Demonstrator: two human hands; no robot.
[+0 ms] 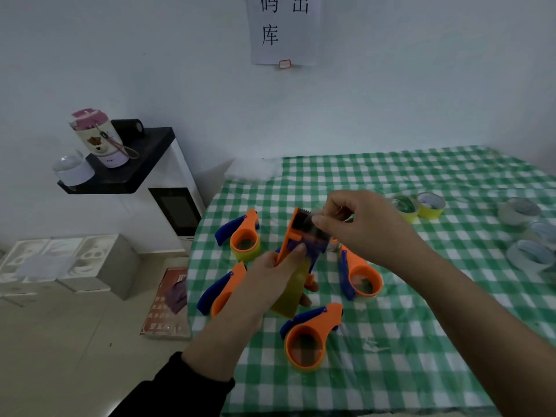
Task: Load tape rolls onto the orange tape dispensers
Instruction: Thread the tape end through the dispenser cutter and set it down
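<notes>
Above the bench (421,326) the left grip (270,275) clamps the orange dispenser (293,233) with its yellow roll (290,293) while the right grip (355,224) pinches the tape end (316,233), which should run flat and taut over the blade (302,210).

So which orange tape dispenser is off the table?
The middle one, gripped by the left hand while the right hand pinches its tape; the other four lie on the checked tablecloth.

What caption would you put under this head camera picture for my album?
Left hand grips an orange tape dispenser while the right hand pinches tape at its cutter over a green-checked table.
</notes>
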